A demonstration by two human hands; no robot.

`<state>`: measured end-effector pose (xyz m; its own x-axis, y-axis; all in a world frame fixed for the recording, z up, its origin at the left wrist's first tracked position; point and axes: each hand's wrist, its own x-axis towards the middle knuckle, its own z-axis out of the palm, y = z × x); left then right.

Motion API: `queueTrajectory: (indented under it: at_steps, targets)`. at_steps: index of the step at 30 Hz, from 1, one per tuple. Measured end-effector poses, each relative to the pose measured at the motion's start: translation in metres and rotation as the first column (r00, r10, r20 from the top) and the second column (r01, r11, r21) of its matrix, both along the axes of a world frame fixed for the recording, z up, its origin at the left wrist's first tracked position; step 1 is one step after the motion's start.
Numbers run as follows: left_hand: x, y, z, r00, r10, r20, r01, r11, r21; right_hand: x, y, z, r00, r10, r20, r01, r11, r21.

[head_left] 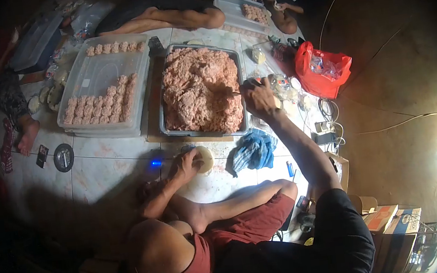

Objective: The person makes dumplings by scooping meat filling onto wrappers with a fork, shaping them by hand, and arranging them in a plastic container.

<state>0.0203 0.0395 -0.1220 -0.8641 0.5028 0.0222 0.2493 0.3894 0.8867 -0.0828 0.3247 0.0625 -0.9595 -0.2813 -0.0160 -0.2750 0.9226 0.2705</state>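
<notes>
My left hand is closed on the edge of a round, pale disc that looks like a dough wrapper, held low over the tiled floor. My right hand is at the right rim of a grey tub, its fingers wrapped round a thin dark tool whose tip reaches the meat. The tool's exact kind is not clear. A large mound of pink minced meat fills the tub. A crumpled blue cloth lies between my hands, nearer me than the tub.
A clear plastic box with rows of meat balls stands left of the tub. A red plastic bag and cables lie at the right. Other people sit at the far side near more trays. Cardboard boxes stand at lower right.
</notes>
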Motion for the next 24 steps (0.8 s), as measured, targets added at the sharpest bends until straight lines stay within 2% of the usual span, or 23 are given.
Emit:
queueTrajectory:
  at_steps: [1,3,5,6,7,8,9,11,12,13,14,15,16,18,19,21,22,24]
  targets:
    - [-0.001,0.000,-0.004,0.999,0.048,0.020,-0.048,0.998,0.049,0.007,-0.001,-0.006,1.000,-0.006,0.004,0.006,1.000,-0.005]
    - [0.000,-0.004,0.003,0.998,0.045,0.039,-0.046,0.999,0.023,0.016,-0.003,-0.020,0.962,0.273,-0.022,-0.274,0.959,-0.072]
    - [-0.003,-0.011,0.022,0.999,0.026,0.027,-0.026,1.000,-0.006,0.015,0.007,0.001,0.980,0.184,0.074,-0.187,0.982,0.033]
    - [-0.008,-0.013,0.022,0.999,0.032,0.023,-0.032,0.999,-0.004,0.007,0.012,0.005,0.983,0.183,-0.032,-0.183,0.983,0.006]
    - [-0.011,-0.017,0.021,0.996,0.007,0.092,-0.017,0.994,0.111,0.001,0.017,0.002,0.976,0.175,-0.129,-0.180,0.983,-0.025]
    - [-0.009,-0.020,0.020,0.987,-0.028,0.161,-0.009,0.974,0.225,-0.003,0.021,-0.024,0.981,0.171,-0.094,-0.171,0.985,0.013]
    - [-0.005,-0.022,0.026,0.986,-0.030,0.164,-0.007,0.975,0.221,0.004,0.007,-0.031,0.979,0.199,-0.042,-0.195,0.976,0.096]
    - [-0.012,-0.025,0.040,0.973,-0.019,0.231,-0.025,0.983,0.183,-0.006,0.006,-0.015,0.966,0.071,0.247,-0.147,0.940,0.307]
    - [-0.011,-0.018,-0.016,0.972,-0.028,0.233,-0.061,0.927,0.369,-0.007,0.021,-0.013,0.969,0.239,0.058,-0.245,0.962,0.122]
    - [-0.009,-0.019,-0.008,0.972,-0.027,0.232,-0.062,0.928,0.367,-0.010,0.028,-0.003,0.918,0.360,-0.165,-0.370,0.928,-0.039]
    - [-0.011,-0.019,-0.001,0.946,-0.055,0.319,-0.097,0.891,0.443,-0.015,0.028,0.000,0.955,0.272,-0.121,-0.286,0.951,-0.116]
    - [-0.007,-0.018,0.003,0.906,-0.099,0.411,-0.138,0.850,0.509,-0.012,0.016,0.005,0.955,0.272,-0.116,-0.285,0.951,-0.117]
    - [0.002,-0.016,-0.013,0.899,-0.106,0.425,-0.139,0.851,0.506,-0.003,0.002,0.005,0.979,0.204,-0.013,-0.202,0.976,0.086]
    - [-0.003,-0.011,-0.029,0.981,0.042,0.190,-0.123,0.894,0.432,-0.002,0.004,-0.008,0.931,0.340,-0.131,-0.339,0.940,0.026]
    - [-0.003,-0.012,-0.028,0.981,0.039,0.188,-0.118,0.894,0.433,-0.001,0.012,-0.008,0.932,0.337,-0.133,-0.336,0.941,0.028]
    - [-0.004,-0.012,-0.024,0.977,-0.001,0.213,-0.077,0.932,0.354,-0.003,0.025,-0.003,0.855,0.434,-0.286,-0.483,0.866,-0.130]
    - [-0.006,-0.010,-0.037,0.974,0.013,0.226,-0.090,0.938,0.334,-0.010,0.025,-0.003,0.945,0.285,-0.159,-0.305,0.945,-0.118]
    - [-0.008,-0.007,-0.047,0.972,-0.007,0.234,-0.064,0.953,0.295,-0.019,0.020,-0.036,0.960,0.254,-0.115,-0.263,0.962,-0.075]
